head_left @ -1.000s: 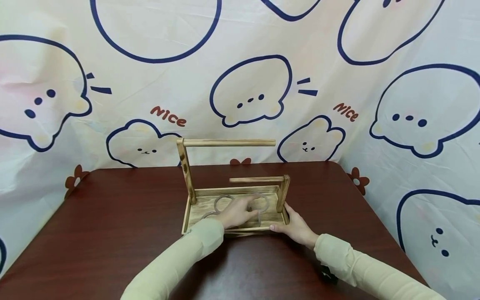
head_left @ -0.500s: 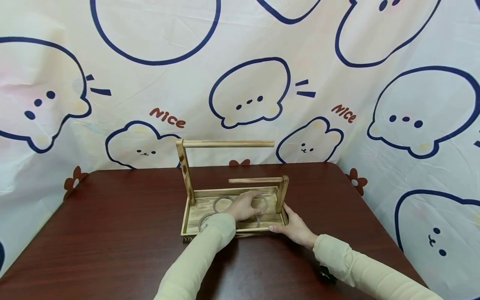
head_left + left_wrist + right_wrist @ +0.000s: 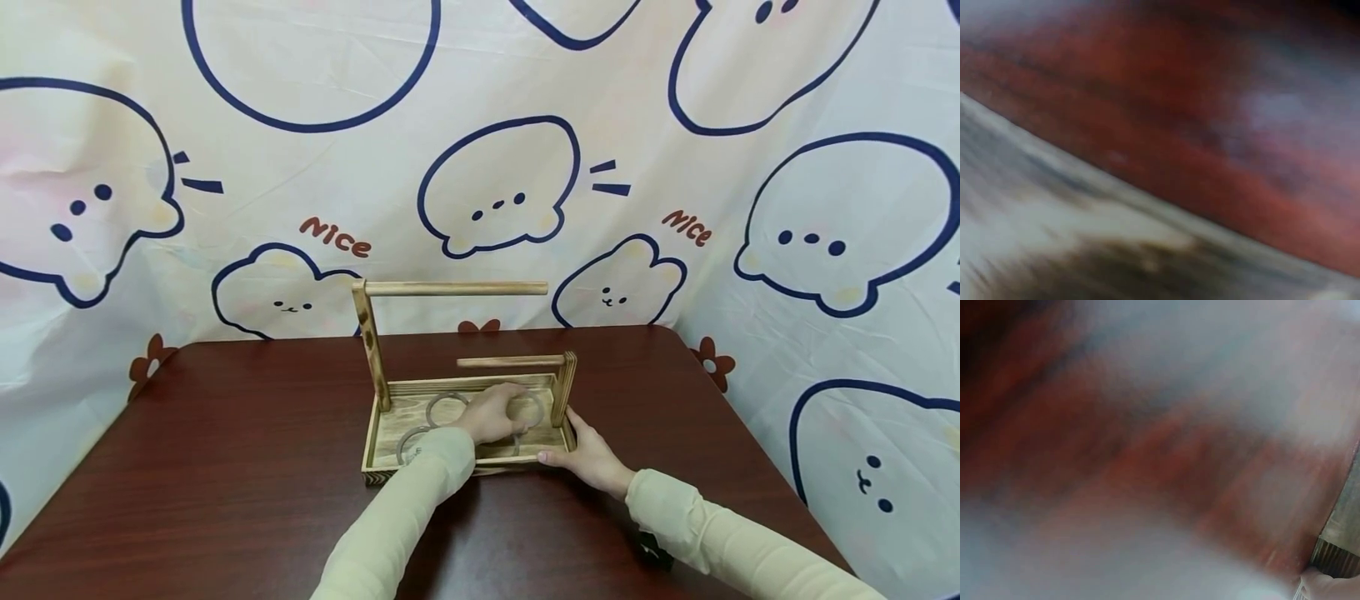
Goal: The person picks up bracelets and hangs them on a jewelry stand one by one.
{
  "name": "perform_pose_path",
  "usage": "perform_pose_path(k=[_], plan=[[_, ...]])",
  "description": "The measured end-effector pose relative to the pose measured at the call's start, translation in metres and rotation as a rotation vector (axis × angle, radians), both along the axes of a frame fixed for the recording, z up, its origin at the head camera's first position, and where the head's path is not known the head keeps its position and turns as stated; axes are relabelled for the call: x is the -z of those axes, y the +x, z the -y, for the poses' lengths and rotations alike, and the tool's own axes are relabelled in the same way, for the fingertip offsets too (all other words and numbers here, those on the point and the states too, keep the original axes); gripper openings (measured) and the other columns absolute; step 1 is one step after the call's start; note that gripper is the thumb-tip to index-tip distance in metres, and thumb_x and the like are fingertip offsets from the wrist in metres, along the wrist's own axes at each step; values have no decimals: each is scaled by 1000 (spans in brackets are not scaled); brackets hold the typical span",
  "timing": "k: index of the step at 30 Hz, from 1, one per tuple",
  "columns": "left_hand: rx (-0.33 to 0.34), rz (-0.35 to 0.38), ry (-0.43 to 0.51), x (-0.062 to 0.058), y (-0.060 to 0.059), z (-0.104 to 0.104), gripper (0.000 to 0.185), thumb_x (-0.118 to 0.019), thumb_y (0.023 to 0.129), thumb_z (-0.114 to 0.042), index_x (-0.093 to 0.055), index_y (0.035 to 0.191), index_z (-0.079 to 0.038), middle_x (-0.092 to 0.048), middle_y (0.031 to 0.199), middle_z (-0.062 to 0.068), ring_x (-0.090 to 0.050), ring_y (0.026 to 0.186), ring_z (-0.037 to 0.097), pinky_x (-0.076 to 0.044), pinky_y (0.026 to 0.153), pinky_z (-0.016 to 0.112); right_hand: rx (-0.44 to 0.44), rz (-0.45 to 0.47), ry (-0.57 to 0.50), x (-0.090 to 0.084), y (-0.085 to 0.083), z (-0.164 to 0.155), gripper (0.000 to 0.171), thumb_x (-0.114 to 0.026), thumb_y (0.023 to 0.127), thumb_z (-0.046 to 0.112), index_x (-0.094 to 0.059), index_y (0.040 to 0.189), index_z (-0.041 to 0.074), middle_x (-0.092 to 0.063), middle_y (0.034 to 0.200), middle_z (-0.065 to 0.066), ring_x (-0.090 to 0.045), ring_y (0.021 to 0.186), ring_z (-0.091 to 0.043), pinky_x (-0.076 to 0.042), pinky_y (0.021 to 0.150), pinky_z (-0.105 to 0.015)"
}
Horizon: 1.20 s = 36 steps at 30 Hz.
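Observation:
A pale wooden tray-shaped stand [image 3: 370,442] rests on the dark red table, with two upright posts, each bearing a horizontal bar. Several thin, grey, see-through rings lie in the tray, among them a ring [image 3: 429,412] at the back left. My left hand [image 3: 487,415] reaches over the tray's front rim, fingers and thumb curled around the left side of the right-hand ring [image 3: 539,410]. My right hand [image 3: 592,460] grips the tray's right end, thumb on the front corner; its fingertips are hidden. The right wrist view catches that thumb [image 3: 1330,589] against the striped wood.
The long upper bar [image 3: 457,288] starts at the left post and sticks out to the right. Below it, the shorter bar [image 3: 510,361] points left from the right post [image 3: 564,392]. A cartoon-printed cloth [image 3: 495,183] hangs behind the table [image 3: 225,467].
My left hand has moved right and its fingers have curled in at the right-hand ring, which has shifted slightly right. My right hand stays on the tray's end.

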<state>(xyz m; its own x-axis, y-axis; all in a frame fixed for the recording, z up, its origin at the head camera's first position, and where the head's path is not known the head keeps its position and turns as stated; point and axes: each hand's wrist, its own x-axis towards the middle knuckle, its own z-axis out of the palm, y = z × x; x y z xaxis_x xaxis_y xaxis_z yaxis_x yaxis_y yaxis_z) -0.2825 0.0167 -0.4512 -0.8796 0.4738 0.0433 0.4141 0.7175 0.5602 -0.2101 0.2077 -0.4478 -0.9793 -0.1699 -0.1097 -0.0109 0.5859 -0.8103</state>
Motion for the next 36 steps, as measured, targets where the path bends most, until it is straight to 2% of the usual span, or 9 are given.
perform_pose_path(k=[11,21,31,36], plan=[[47,71,-3,0,-4,-10,70,-74,74,-31,-45,137,-16,-43,141,2,-39,130,22,-33,106,39,-1,-6,-13,2,-2,0,102,-77,73,35,-14,147,4,-27,147,-19,-26,135,-34,-26,106,-51],[51,131,-15,5,-9,-14,79,-77,72,-30,-39,140,-15,-41,142,6,-36,131,23,-31,106,39,0,-5,7,4,-3,-1,103,-76,73,37,-14,147,3,-27,147,-21,-26,134,-36,-26,106,-53],[71,144,-55,-1,-8,-14,80,-77,73,-31,-38,140,-11,-40,142,7,-36,131,23,-31,107,38,5,-10,6,2,-3,0,103,-77,72,38,-15,147,4,-30,146,-21,-28,133,-36,-28,105,-52],[62,168,-59,-4,-6,-13,78,-76,74,-32,-39,140,-13,-41,142,5,-38,130,23,-32,106,38,1,-12,8,2,-2,0,104,-77,71,39,-15,147,2,-28,147,-21,-27,134,-37,-27,105,-53]])
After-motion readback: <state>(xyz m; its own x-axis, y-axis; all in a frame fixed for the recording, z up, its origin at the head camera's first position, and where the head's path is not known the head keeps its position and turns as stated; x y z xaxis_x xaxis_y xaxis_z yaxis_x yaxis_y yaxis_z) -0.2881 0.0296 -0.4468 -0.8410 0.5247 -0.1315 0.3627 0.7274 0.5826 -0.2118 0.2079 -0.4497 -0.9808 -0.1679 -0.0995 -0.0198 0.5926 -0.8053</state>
